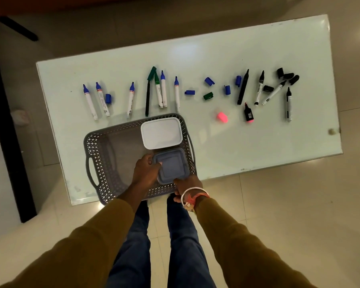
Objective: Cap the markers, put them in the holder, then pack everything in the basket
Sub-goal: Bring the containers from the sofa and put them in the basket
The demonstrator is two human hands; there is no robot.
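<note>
1. Left hand (pixel 147 169) grips the grey lidded box's (pixel 173 163) left edge and right hand (pixel 186 185) grips its near corner, inside the perforated basket (pixel 96 146). A tilted lift could bump the white box (pixel 161 133) just beside it.
2. Uncapped markers (pixel 176 94) and loose caps (pixel 209 81) lie on the table (pixel 258 142) beyond the basket. A nudge could roll them, and caps could get mismatched.

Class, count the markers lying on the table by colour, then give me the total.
Blue markers: 5
Green markers: 2
Black markers: 4
Pink marker: 1
Total: 12
</note>
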